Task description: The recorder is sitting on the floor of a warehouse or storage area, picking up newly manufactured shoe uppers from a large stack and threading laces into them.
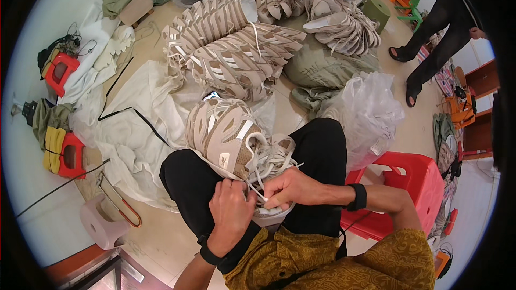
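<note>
Between my knees rests a bundle of beige and tan sneaker uppers (217,137) with white stripes, several of them nested together. My left hand (232,208) is closed, its fingers curled on the near edge of an upper, the thumb beside the lacing; exactly what the fingertips hold is partly hidden. My right hand (293,188) is closed in a pinch on a white shoelace (259,181), just right of the left hand. More loose white lacing shows in front of the right hand. A dark band is on each wrist.
Long stacks of similar uppers (242,59) lie ahead on white sheeting (145,113), with a phone (211,95) beside them. A green sack (328,64) and a clear plastic bag (368,113) lie to the right. A red stool (398,193) stands close by; another person (446,27) stands far right.
</note>
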Tool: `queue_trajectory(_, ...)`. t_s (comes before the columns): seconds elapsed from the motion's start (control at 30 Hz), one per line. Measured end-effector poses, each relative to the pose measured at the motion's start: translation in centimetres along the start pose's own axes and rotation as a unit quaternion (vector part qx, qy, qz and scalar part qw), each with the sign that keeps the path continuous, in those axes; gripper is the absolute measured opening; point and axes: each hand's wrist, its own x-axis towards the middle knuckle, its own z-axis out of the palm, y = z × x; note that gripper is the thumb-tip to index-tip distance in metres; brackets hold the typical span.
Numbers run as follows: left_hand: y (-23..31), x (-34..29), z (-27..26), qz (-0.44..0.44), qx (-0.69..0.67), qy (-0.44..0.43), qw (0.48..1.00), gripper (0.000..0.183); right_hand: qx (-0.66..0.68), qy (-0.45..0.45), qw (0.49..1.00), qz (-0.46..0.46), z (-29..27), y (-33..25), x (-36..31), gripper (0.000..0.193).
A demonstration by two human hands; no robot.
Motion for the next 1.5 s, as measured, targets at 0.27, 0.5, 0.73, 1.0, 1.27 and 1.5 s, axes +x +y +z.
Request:
queue_trajectory(0.27, -1.0, 0.8, -0.3, 0.002, -0.008, 0.014, 1.0, 0.008, 0.003, 0.008, 1.0, -0.009, -1.8, -0.7, 0.6, 0.013)
queue_trajectory(0.5, -0.7, 3.6, -4.2, -0.146, -0.146, -0.252, 0.946, 0.014, -0.001, 0.041, 0.999, -0.023, -3.0, 1.2, 1.3, 0.011)
queue_trajectory(0.73, 0.3, -0.1, -7.8, -0.076, -0.431, -0.393, 0.809, 0.015, -0.043, 0.056, 0.997, -0.035, -2.9, 1.5, 1.2, 0.014)
queue_trajectory(1.0, 8.8, -2.2, -11.6, 0.308, -0.488, -0.333, 0.745, 0.016, -0.37, 0.093, 0.898, -0.217, -0.2, 0.6, 0.6, 0.039)
queue_trajectory(1.27, 7.2, -1.5, -8.2, 0.315, -0.4, -0.233, 0.828, 0.01, -0.385, 0.038, 0.845, -0.37, 0.5, 0.9, 2.0, 0.019)
queue_trajectory(1.5, -1.4, 4.0, -5.6, 0.34, 0.092, 0.071, 0.933, 0.044, -0.282, 0.007, 0.904, -0.321, -0.2, -0.9, 0.1, 0.015)
